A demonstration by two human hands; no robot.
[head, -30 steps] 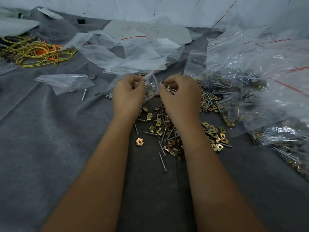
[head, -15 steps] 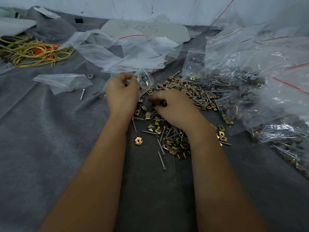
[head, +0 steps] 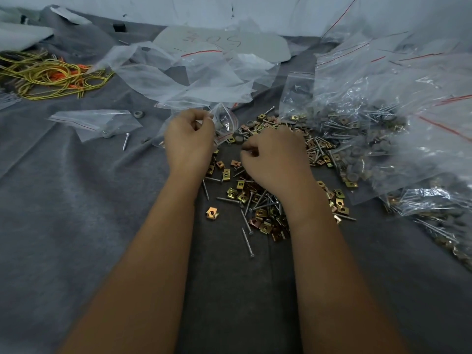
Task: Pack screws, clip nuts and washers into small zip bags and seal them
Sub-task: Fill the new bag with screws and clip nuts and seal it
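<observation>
The left hand point(head: 189, 139) pinches the rim of a small zip bag point(head: 224, 121) between thumb and fingers, holding it just above the grey cloth-covered worktop point(head: 76, 226), a little back from the middle and at the far edge of the loose pile. The right hand point(head: 274, 159) hovers over that pile with its fingers curled toward the thumb; whether they already pinch a piece I cannot tell, as the fingertips are turned away. The bag is thin, clear and limp, likely to collapse shut unless its mouth is held apart, so the rim by the red zip line looks like the place to hold it, and the seal would want a firm press along the whole strip. The clip nuts point(head: 233, 194) are small folded brass-coloured pieces, stiff and light, probably easy to pinch by their flat faces but apt to snag on each other. The screws point(head: 247, 238) are slim, hard and pointed; taken by the shank they should lift cleanly, though the tips could puncture the thin film. Grey washers point(head: 353, 175) lie toward the right edge, partly under big filled bags point(head: 383, 103); flat and small, they probably need sliding or a fingernail to lift.
</observation>
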